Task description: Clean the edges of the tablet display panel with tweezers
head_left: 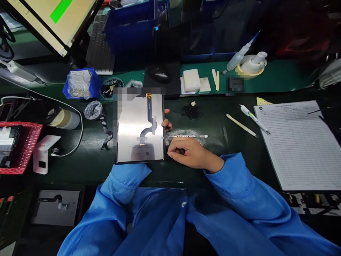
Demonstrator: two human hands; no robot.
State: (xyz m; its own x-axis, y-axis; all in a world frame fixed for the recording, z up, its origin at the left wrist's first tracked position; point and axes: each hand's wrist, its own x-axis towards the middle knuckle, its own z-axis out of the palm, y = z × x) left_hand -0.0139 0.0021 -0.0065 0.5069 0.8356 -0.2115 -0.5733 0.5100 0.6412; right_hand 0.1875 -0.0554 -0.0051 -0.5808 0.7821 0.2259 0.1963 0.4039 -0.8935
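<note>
My left hand [167, 124] holds a tablet display panel [135, 124] from beneath. Only its fingertips show, past the panel's right edge; the rest is hidden. The panel's silvery back faces up, with a black flex cable [149, 110] curving down it and a gold connector at the top. To the right of the panel, my right hand [186, 152] rests in a loose fist on the dark mat, with nothing visible in it. Metal tweezers [195, 136] lie just beyond its knuckles, apart from the panel.
Black crumbs [191, 111] lie past the tweezers. Farther right are a flat stick [241, 125], a pen [254, 119] and a printed form [298, 142]. White pads [191, 80] and a dropper bottle [238, 58] stand behind. A blue bin [94, 83] and white cable [81, 124] are left.
</note>
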